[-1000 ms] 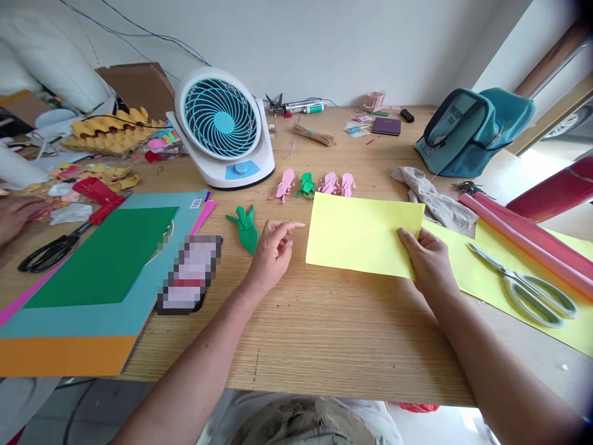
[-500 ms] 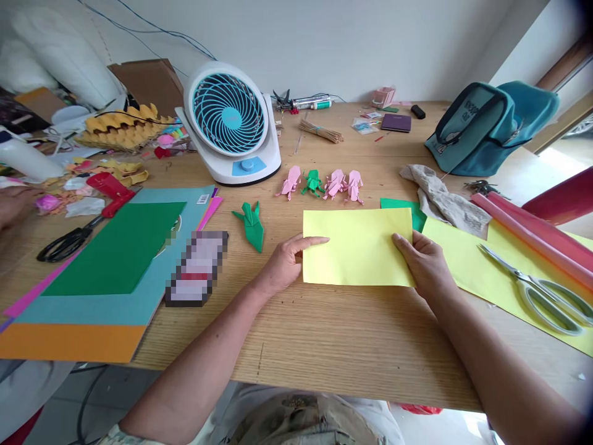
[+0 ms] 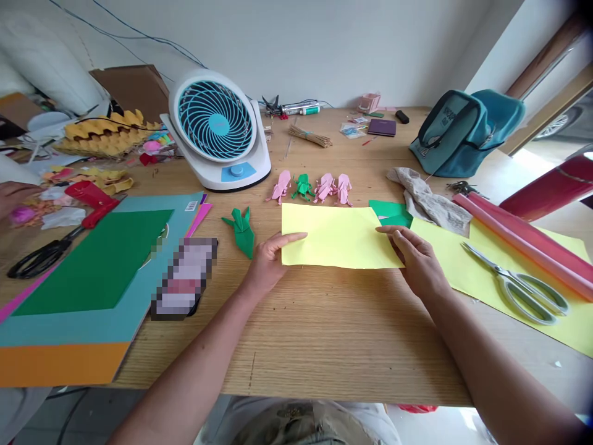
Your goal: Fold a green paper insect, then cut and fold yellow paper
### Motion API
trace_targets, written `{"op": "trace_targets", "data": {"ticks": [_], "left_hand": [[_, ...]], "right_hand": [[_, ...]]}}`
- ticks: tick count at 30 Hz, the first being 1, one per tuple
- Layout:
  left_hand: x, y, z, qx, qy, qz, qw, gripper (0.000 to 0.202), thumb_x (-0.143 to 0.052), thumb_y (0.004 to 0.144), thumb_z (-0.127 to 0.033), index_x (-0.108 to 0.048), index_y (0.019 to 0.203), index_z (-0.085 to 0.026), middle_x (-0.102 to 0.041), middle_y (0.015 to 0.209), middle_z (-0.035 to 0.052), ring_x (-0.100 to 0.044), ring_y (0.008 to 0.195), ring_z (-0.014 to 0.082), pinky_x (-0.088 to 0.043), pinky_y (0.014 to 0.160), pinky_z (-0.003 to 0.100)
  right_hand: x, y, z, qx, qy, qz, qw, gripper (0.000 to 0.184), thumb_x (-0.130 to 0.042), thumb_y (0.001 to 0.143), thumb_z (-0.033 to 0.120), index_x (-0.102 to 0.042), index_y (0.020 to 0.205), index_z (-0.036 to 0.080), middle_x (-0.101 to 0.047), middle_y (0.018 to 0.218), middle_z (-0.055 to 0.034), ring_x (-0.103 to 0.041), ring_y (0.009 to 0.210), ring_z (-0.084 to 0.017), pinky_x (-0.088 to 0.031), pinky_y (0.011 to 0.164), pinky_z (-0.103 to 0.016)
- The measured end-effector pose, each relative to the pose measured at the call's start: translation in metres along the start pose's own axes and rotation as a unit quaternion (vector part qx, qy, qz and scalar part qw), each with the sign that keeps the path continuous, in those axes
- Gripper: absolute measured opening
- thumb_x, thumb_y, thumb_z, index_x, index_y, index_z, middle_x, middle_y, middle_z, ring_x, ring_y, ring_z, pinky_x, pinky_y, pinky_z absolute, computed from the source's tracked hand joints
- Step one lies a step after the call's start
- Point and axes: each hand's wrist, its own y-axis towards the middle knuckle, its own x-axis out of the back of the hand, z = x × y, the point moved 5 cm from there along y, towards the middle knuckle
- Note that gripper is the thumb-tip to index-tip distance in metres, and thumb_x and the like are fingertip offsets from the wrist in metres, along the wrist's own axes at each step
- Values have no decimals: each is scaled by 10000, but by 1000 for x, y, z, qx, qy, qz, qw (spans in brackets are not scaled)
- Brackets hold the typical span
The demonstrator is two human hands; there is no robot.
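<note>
A yellow paper sheet point(image 3: 336, 238) lies flat on the wooden table point(image 3: 333, 334) in front of me. My left hand point(image 3: 266, 262) grips its left edge, index finger stretched onto the sheet and the other fingers curled. My right hand point(image 3: 414, 256) lies flat and open on the sheet's right edge. A green paper piece point(image 3: 393, 213) pokes out from behind the sheet's far right corner. Just beyond the sheet stands a row of small pink and green origami figures point(image 3: 311, 186). A larger green origami figure point(image 3: 241, 228) lies left of my left hand.
A blue-and-white fan point(image 3: 217, 127) stands at the back. Coloured card sheets point(image 3: 92, 278), black scissors point(image 3: 37, 256) and a red tool point(image 3: 90, 198) lie left, near another person's hand point(image 3: 13, 194). Right: a big yellow sheet point(image 3: 491, 266), silver scissors point(image 3: 523, 284), red rolls point(image 3: 523, 241), a cloth point(image 3: 428, 201), a teal bag point(image 3: 463, 130).
The yellow sheet has slid left and been laid square in front of me. My left hand moved from the bare table onto its left edge. My right hand's grip flattened.
</note>
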Motion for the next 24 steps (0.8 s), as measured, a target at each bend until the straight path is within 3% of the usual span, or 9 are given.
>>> {"op": "trace_targets", "data": {"ticks": [4, 10, 14, 19, 24], "left_hand": [[6, 2, 7, 50, -64, -33, 996, 360, -808, 738, -340, -762, 1082, -244, -733, 1181, 45, -668, 1101, 253, -512, 988, 372], [6, 3, 11, 71, -99, -48, 991, 361, -803, 727, -466, -789, 988, -217, -753, 1119, 76, -667, 1088, 279, -532, 942, 386], [5, 3, 10, 77, -89, -51, 992, 372, -798, 707, -524, -796, 921, -219, -770, 1038, 81, -687, 999, 284, -553, 872, 409], [5, 4, 7, 86, -86, -55, 991, 341, -820, 683, -512, -800, 870, -228, -777, 931, 59, -693, 922, 252, -547, 843, 364], [3, 4, 6, 86, -73, -38, 993, 314, -808, 706, -490, -799, 890, -236, -779, 986, 50, -695, 928, 237, -539, 859, 348]], "right_hand": [[-1, -1, 1, -46, 95, 34, 994, 278, -611, 895, 461, -701, 1109, 308, -669, 1158, -19, -664, 926, -189, -565, 663, -279], [-9, -3, 15, 41, 70, 83, 993, 496, -859, 664, 323, -671, 1122, 304, -690, 1087, -21, -662, 880, -192, -554, 766, -308], [-17, -5, 19, 69, 77, 105, 989, 491, -879, 643, 416, -614, 1032, 278, -692, 1111, -77, -672, 993, -251, -554, 722, -316], [-17, -9, 22, 94, 19, 118, 988, 582, -872, 665, 418, -501, 1096, 292, -662, 1184, -89, -667, 1026, -233, -550, 783, -315], [-16, -9, 22, 73, -20, 145, 987, 414, -874, 663, 380, -642, 978, 246, -702, 1067, -68, -683, 821, -197, -534, 678, -282]]}}
